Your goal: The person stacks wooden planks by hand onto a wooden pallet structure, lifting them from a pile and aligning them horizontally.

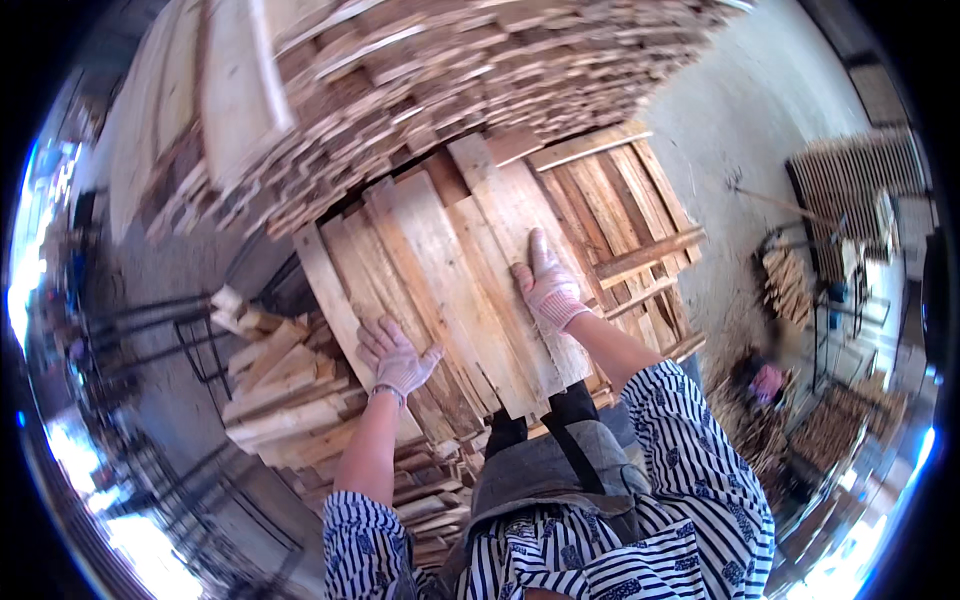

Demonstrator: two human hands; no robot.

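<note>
Several pale wooden boards [440,280] lie side by side in a layer in front of me, running away from my body, their ends uneven. My left hand [398,358], in a light knit glove, rests on the boards at the left with its fingers spread. Farther right, my right hand [550,290], gloved the same way, touches the right-hand boards with fingers stretched out, the index finger pointing away from me. Neither hand is wrapped around a board. What lies under the right palm is hidden.
A tall stack of planks [420,85] rises just beyond the boards. To the right is a slatted wooden pallet [610,200]. Loose wood offcuts [285,375] are heaped at the left. Another person [768,382] is low down at the far right, near more wood piles.
</note>
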